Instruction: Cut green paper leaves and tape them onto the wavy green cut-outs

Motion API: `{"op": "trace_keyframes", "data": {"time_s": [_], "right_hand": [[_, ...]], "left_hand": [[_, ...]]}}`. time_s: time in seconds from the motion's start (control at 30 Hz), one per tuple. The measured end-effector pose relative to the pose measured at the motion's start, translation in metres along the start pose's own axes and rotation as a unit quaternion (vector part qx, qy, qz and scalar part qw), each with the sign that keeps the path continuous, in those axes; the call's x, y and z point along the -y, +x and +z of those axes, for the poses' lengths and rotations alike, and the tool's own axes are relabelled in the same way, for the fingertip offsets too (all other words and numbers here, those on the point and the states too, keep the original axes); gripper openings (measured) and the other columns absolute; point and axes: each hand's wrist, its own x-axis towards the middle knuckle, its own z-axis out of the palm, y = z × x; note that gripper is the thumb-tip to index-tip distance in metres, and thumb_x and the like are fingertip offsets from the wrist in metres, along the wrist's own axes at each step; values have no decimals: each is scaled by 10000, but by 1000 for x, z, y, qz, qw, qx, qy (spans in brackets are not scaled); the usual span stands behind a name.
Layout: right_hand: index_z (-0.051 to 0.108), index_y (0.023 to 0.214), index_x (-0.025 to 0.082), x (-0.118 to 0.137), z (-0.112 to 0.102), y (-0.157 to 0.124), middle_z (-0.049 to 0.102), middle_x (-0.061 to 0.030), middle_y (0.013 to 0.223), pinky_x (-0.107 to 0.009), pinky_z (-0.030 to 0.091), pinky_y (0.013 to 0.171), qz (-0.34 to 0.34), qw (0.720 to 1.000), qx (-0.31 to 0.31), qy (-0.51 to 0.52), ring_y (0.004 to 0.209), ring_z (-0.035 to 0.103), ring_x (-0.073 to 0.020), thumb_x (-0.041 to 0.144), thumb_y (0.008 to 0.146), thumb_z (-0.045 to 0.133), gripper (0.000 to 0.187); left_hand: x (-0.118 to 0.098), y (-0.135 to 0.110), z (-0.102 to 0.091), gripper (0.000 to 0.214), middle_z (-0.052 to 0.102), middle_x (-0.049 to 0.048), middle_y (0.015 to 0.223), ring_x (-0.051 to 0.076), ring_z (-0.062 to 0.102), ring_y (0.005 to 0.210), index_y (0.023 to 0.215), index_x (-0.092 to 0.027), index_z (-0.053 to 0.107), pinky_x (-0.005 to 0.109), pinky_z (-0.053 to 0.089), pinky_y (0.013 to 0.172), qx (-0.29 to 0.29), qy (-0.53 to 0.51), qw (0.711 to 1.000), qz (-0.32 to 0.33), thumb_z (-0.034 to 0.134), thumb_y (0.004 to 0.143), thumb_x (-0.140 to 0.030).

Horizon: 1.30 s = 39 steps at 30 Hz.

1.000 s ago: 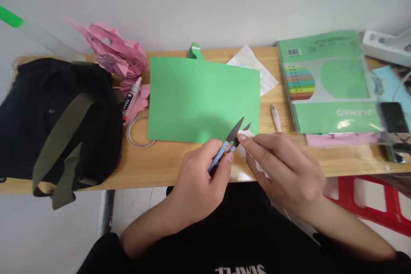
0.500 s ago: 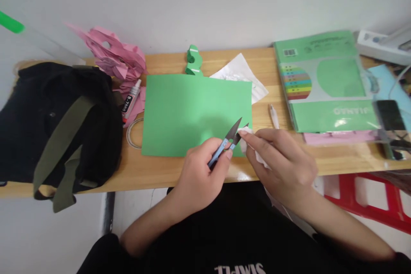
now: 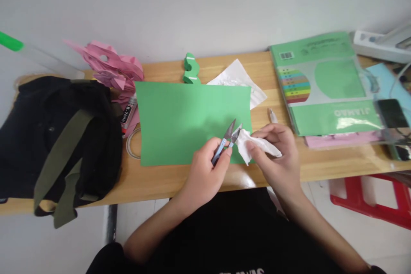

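Closest to you, the snips sit over the near right part of the green paper: light blue handles and two dark, pointed blades, parted in a narrow V and aimed far and to the right. The right blade meets the left end of a white tissue, soft, creased and folded, one corner hanging toward you.

Your left hand comes in from the near left, its fingers pinching the handles from either side. Your right hand comes in from the near right, palm partly turned up, the tissue pinched between thumb and fingers.

The near edge of the counter runs below the heels of your hands, with a strip of wood between it and the paper. To the left, a black bag hangs its strap over that edge. To the right, a band of wood separates the paper from a wrapped green pack; a pen lies just beyond your right fingers. Farther off, a flat white sheet reaches out past the paper's far edge, and the wall rises behind.
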Motion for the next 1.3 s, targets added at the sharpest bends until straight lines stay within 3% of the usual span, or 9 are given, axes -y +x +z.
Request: {"op": "trace_keyframes", "data": {"time_s": [0.23,0.4,0.6,0.8,1.07,1.3], "right_hand": [[620,820,211,6,-2,4,608,18,737,-222,448,535,33,999,27,-27,611,543,-105,233,770,688,87],[612,761,194,8,2,7,587,29,658,-213,418,475,115,993,14,0,522,496,-87,321,737,726,172],[682,783,195,8,0,14,684,-14,750,-231,483,521,161,983,40,74,601,586,-120,319,660,771,196],[668,716,199,18,0,12,617,18,620,-209,389,426,203,976,28,78,483,490,-89,296,646,778,162],[596,675,192,27,3,3,491,43,526,-207,322,416,171,983,19,69,463,403,-81,360,754,701,213],[570,696,197,31,7,1,475,42,531,-219,315,412,142,989,1,45,460,398,-87,384,801,650,228]], "left_hand": [[-4,1,3,189,451,-59,609,91,409,567,739,-198,470,231,331,560,-1,50,998,39,466,909,-281],[-3,0,4,169,455,-62,616,85,405,564,756,-200,474,224,335,565,0,63,996,69,461,914,-258],[-3,-2,4,164,466,-59,613,87,416,556,763,-200,474,227,341,566,13,78,993,88,450,918,-251],[-5,-3,4,152,447,-62,586,88,397,527,747,-202,459,228,326,539,5,100,988,121,455,898,-217],[-11,-7,5,157,415,-66,566,85,375,510,738,-203,460,231,328,532,5,101,986,131,466,894,-220],[-15,-8,7,170,442,-57,567,93,396,518,725,-204,465,236,336,541,6,100,989,109,459,892,-237]]}}
